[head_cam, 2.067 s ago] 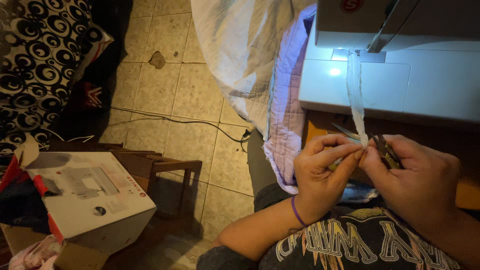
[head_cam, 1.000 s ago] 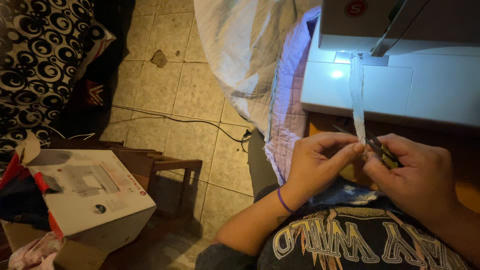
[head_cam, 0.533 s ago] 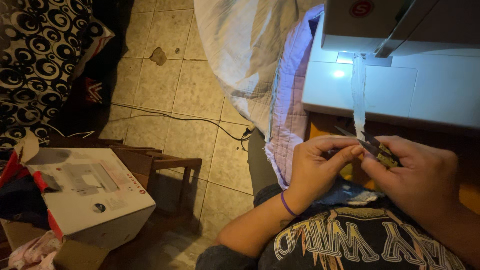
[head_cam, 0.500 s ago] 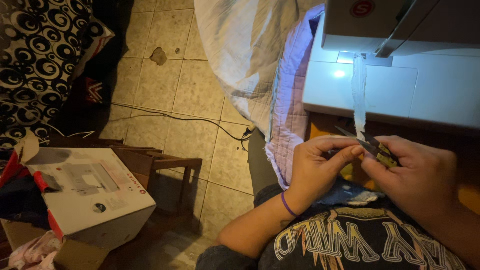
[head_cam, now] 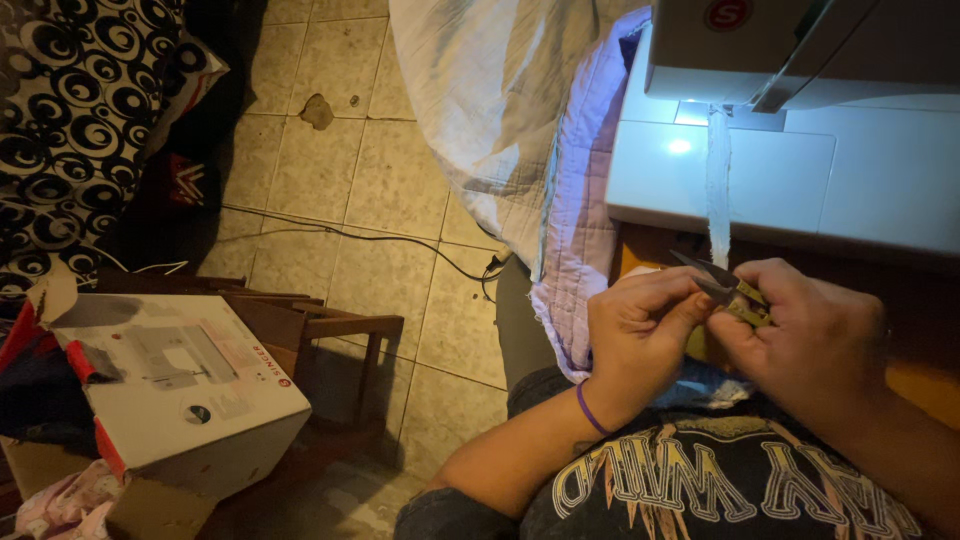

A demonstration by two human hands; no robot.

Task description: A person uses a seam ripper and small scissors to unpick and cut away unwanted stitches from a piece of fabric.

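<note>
Snips [head_cam: 722, 285] sit between two hands, just in front of a white sewing machine [head_cam: 800, 130]. They are small and dark, with a yellowish handle. The right hand [head_cam: 810, 340] has its fingers curled tight around the handle. The left hand [head_cam: 640, 335] pinches near the pointed tips with its thumb and first finger. Both hands touch each other, close to the person's chest.

A thin white strip [head_cam: 717, 185] hangs down from the machine's needle part to the hands. A small light shines on the flat part of the machine. The machine stands on a brown tabletop [head_cam: 920, 385].

A purple band [head_cam: 590, 410] goes round the left wrist. A pale quilt [head_cam: 540, 150] hangs down beside the machine, on the left, toward the tiled floor [head_cam: 380, 200]. A black cord [head_cam: 380, 240] lies across the floor.

Far to the left sits a white box [head_cam: 190, 390] with a picture of a sewing machine on it. Beside it is a wooden stool [head_cam: 330, 335]. A black cloth [head_cam: 70, 110] with white rings fills the top left corner.
</note>
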